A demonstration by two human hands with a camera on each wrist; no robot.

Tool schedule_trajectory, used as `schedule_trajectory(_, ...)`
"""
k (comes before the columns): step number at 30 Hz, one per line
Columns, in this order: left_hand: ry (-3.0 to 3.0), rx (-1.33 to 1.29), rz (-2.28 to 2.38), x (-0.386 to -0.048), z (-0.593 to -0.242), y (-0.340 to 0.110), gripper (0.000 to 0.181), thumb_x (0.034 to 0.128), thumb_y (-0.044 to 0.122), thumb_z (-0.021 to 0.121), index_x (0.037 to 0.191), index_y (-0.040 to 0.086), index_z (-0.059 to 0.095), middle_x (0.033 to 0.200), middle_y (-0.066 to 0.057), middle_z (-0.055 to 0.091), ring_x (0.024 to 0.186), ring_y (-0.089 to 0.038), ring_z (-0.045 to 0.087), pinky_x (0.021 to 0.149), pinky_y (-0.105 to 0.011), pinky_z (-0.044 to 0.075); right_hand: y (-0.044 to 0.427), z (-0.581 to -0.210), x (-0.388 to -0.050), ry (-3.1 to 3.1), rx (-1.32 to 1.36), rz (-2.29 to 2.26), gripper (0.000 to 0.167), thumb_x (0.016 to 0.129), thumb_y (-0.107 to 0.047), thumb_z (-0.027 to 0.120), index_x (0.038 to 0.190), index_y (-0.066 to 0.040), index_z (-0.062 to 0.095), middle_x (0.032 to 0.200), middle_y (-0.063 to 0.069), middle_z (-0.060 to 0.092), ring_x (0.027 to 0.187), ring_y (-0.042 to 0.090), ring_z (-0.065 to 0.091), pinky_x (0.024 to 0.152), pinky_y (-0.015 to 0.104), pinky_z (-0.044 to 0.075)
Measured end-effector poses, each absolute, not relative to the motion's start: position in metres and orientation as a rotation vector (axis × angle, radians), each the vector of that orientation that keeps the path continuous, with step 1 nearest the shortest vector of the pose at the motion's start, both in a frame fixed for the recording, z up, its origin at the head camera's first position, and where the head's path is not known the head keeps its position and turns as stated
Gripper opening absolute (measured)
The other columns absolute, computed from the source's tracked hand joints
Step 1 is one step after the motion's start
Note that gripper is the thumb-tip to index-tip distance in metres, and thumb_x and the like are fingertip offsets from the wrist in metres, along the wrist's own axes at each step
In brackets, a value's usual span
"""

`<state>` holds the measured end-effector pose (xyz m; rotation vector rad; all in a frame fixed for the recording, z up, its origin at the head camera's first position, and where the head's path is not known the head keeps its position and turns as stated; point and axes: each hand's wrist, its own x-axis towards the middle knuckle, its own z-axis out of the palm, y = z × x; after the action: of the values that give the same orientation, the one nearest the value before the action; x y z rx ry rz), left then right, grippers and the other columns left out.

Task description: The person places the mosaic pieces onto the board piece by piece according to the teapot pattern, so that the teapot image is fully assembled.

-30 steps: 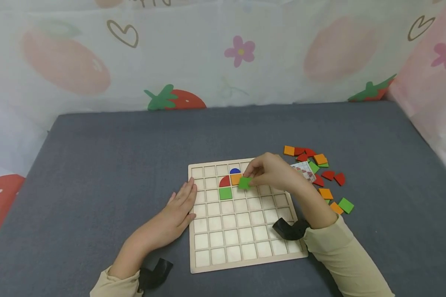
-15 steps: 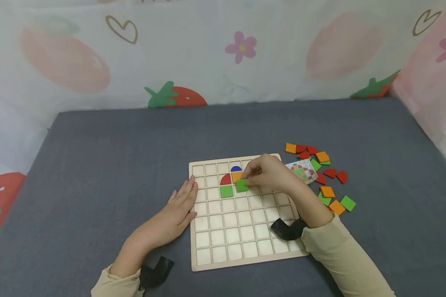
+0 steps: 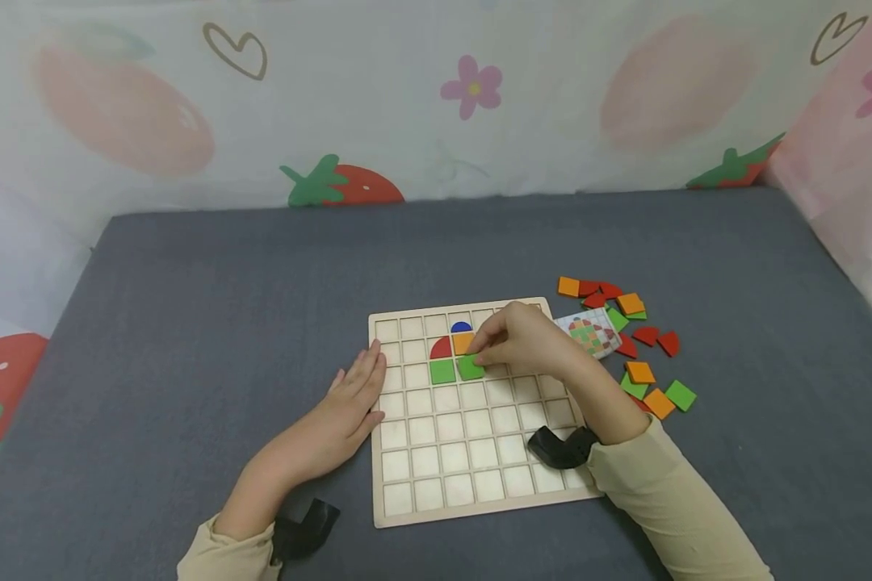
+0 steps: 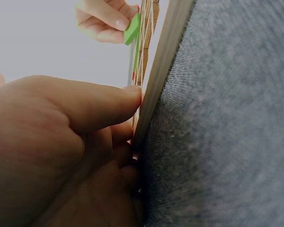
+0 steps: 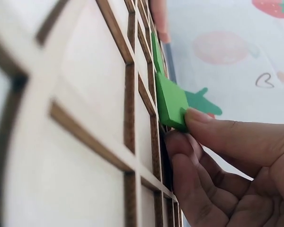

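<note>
1. Since the earlier frames, your right hand (image 3: 526,343) has carried the green tile (image 3: 470,367) from the right of the orange tile (image 3: 463,343) to the cell just nearer you. Your left hand (image 3: 337,415) has stayed at the left edge of the grid board (image 3: 452,457).
2. Your right thumb and fingers are clamped on the tile's right side. It sits slightly askew over its cell, one edge lifted in the right wrist view; whether its low edge already touches the cell's floor, you cannot tell.
3. Your left fingers lie straight and close together at the rim, thumb apart from them with its tip on the same edge, apparently steadying the board.
4. Beside the held tile, a second green tile (image 3: 442,372) lies in its cell, with a red quarter-round (image 3: 440,349) beyond it and a blue half-round (image 3: 461,327) past the orange.
5. You seem to be in the seating step: squaring this piece to its cell.
6. Your next move likely calls for a small turn to line up the edges, then lowering the raised side and letting go without nudging its neighbours.
7. For later choices, the pattern card (image 3: 589,332) and loose pieces (image 3: 681,395) lie to your right, beside the board.
</note>
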<state>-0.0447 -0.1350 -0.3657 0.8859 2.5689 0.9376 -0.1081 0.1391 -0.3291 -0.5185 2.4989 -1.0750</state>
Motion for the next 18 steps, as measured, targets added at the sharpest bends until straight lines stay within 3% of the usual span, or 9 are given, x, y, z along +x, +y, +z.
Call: schedule_trajectory(18,2.558,0.868,0.947,-0.0452,-0.3666,-0.1346,0.061,0.098,0.007,0.047,0.146,-0.011,0.013,0.155,-0.023,0.001,0.142,-0.037,0.002,0.11,-0.057,0.008,0.136,-0.33,-0.1068,2.515,-0.484,-1.094,0.004,0.078,-0.005,0.076,0.081,-0.003,0.074,0.073,0.0,0.069,0.068,0.012,0.06,0.066,0.029,0.049)
